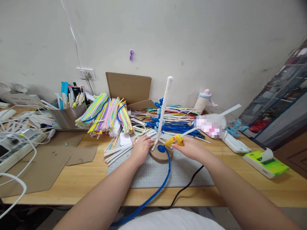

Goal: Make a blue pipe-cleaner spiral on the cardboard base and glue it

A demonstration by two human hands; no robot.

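Note:
A white wrapped stem stands upright, slightly tilted, on a round cardboard base, its splayed white feet resting on top. At the base's left edge, my left hand has its fingers curled against the rim. My right hand is closed around a yellow glue gun with a white glue stick at its rear; its tip points at the base. A blue chenille strip ends in a flat coil on the base and trails toward my lap. Blue curled pieces are on or behind the stem.
Colourful chenille-stem bundles lie behind, left of loose blue stems. White strips lie on the grey cutting mat. A metal pen container stands left; a tissue pack lies right. A black cord crosses the front edge.

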